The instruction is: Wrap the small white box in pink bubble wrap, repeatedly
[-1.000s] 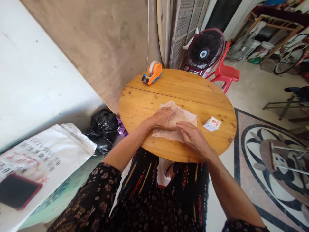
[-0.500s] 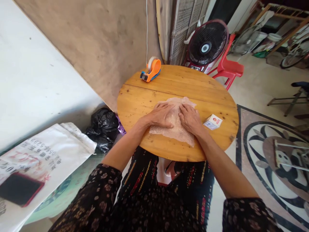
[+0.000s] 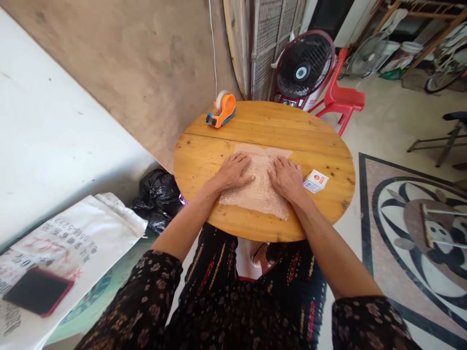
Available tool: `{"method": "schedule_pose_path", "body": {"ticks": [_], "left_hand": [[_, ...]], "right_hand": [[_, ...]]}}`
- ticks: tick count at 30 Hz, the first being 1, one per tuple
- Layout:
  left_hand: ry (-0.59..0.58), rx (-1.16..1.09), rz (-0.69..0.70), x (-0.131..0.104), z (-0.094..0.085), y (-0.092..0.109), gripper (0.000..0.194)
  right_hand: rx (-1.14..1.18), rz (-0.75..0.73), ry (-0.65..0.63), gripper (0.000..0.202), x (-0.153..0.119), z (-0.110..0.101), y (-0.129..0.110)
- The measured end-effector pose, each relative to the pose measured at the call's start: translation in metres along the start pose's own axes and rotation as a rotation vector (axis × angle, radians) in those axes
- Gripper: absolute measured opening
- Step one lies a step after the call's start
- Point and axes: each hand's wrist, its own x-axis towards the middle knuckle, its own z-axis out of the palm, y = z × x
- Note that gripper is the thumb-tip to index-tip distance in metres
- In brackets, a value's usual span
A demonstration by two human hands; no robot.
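Note:
A sheet of clear bubble wrap (image 3: 260,187) lies spread on the round wooden table (image 3: 314,131). My left hand (image 3: 235,171) rests flat on its left side, fingers spread. On its right side lies my right hand (image 3: 286,179), palm down with the fingers apart. Just right of that hand stands a small white box (image 3: 315,181) with a red mark. An orange and blue tape dispenser (image 3: 223,111) with a roll of tape sits at the table's back left.
Behind the table are a dark red fan (image 3: 304,70) and a red plastic chair (image 3: 343,99). Black plastic bags (image 3: 156,199) lie at the left. A phone (image 3: 39,290) rests on a white printed sack (image 3: 95,218).
My hands have moved a little apart, and the bubble wrap between them now lies flatter. The whole view has shifted slightly.

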Motion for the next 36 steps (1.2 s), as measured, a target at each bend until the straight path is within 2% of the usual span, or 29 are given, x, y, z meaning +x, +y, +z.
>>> {"method": "schedule_pose_path", "body": {"ticks": [4,8,14,17,20,27,36], "left_hand": [[0.000,0.021,0.007,0.000,0.000,0.000,0.064],[0.082,0.015,0.053,0.000,0.002,0.000,0.053],[0.144,-0.039,0.206,0.003,0.010,-0.001,0.038],[0.140,-0.086,0.256,0.003,0.014,0.000,0.034],[0.081,-0.121,0.284,0.003,0.015,0.002,0.036],[0.055,-0.077,0.179,0.003,0.011,0.004,0.043],[0.004,-0.082,0.155,0.001,0.004,0.006,0.041]], "right_hand": [[-0.015,0.011,0.014,0.043,0.002,-0.001,0.002],[-0.013,0.023,0.036,0.042,0.004,0.001,0.003],[-0.013,0.050,0.037,0.038,0.006,0.002,0.004],[-0.009,0.051,0.036,0.038,0.007,0.001,0.003],[-0.002,0.049,0.030,0.038,0.007,0.000,0.003],[0.011,0.046,0.022,0.038,0.007,0.001,0.004],[0.036,0.054,0.015,0.048,0.004,0.000,0.003]]}}
